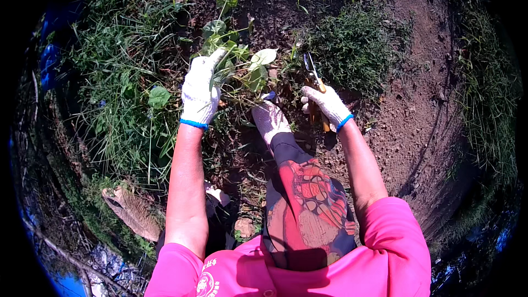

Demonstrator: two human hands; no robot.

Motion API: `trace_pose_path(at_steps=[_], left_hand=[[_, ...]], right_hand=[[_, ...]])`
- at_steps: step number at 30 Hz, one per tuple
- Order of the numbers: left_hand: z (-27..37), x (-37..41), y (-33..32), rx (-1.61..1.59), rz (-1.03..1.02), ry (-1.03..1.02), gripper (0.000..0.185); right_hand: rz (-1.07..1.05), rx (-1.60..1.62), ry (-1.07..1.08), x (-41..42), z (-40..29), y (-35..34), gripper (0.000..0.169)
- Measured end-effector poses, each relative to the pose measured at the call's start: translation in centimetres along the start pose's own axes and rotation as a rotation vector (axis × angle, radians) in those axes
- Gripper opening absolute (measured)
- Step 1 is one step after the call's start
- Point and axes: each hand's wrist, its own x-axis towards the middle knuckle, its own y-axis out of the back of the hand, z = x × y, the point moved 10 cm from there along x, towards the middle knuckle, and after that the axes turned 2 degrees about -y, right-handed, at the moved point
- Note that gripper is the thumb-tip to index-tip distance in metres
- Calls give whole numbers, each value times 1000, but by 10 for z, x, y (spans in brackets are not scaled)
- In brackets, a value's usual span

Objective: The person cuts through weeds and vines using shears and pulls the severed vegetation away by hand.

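My left hand (201,88), in a white knit glove with a blue cuff, is closed around a bunch of leafy green vine stems (233,55). Long stems trail from the bunch toward the top of the view, and broad leaves hang to its right. In my right hand (328,103), gloved the same way, is a pair of pruning shears (314,70) with orange handles. Its metal blades point up and away from me, beside a low green bush. The gloved fingers partly hide the handles.
Between the hands is my shoe (270,119) on the ground. Thick grass (119,103) grows at the left, with a pale stone (134,212) below it. The low bush (354,49) and a strip of bare soil (425,103) lie to the right.
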Motion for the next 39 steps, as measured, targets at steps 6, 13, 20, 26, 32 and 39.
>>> trace_pose_path(at_steps=[6, 13, 20, 26, 32, 39], left_hand=[[-127, -143, 156, -67, 285, 608, 50], [-184, -330, 350, -12, 558, 789, 38], [-95, -516, 557, 884, 689, 1020, 43], [-82, -789, 485, 797, 656, 1300, 43], [92, -1152, 422, 882, 646, 2111, 44], [167, -1111, 346, 960, 391, 2237, 50]], right_hand=[[116, 39, 51, -31, 32, 19, 25], [21, 37, 125, -36, 13, -20, 21], [-19, 160, 166, -79, -5, -45, 22], [22, 8, 279, -120, -37, -48, 21], [12, -27, 243, -139, -35, -65, 25], [147, -182, 347, -173, -66, -71, 28]])
